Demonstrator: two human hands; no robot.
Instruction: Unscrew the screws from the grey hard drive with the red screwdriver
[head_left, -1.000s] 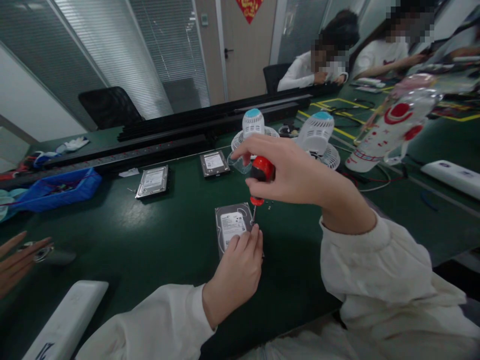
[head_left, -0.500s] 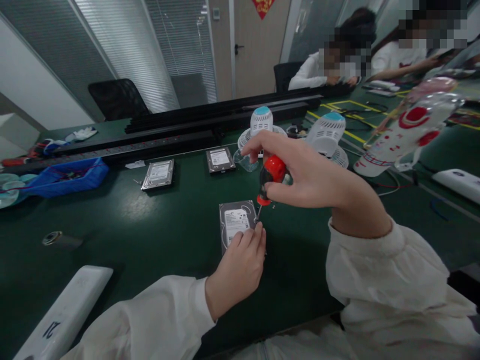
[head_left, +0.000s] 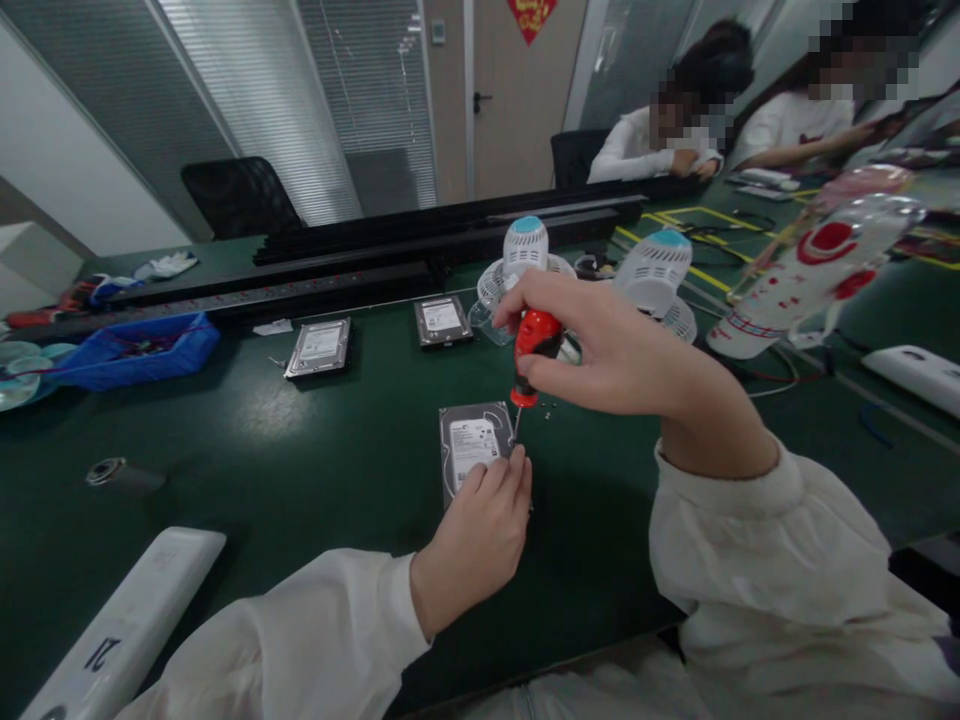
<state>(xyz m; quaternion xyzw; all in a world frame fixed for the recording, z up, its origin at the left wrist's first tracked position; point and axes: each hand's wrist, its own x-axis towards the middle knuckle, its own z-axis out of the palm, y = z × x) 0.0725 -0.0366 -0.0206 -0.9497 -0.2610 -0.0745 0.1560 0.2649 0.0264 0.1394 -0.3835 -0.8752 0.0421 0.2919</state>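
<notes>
A hard drive (head_left: pixel 471 432) with a white label lies flat on the green table in front of me. My left hand (head_left: pixel 480 530) grips its lower right part, fingers together, covering that corner. In my right hand (head_left: pixel 600 340) is a red and black screwdriver (head_left: pixel 524 388), held nearly upright, with the fingers curled over its handle. Its tip meets the drive's right edge, close to my left fingertips; the screw head there is hidden. Several tiny screws (head_left: pixel 549 408) are scattered on the table just right of the drive.
Two more hard drives, one left (head_left: pixel 319 347) and one centre (head_left: pixel 442 321), lie farther back. Around them are a blue tray (head_left: pixel 142 360), white fans (head_left: pixel 525 250) and a clear bottle (head_left: pixel 802 270). A white case (head_left: pixel 127 620) is front left. Two people sit across the table.
The screwdriver handle has turned in my right hand, its red and black parts now facing differently. My left hand and the drive stay in place; the view shifts slightly.
</notes>
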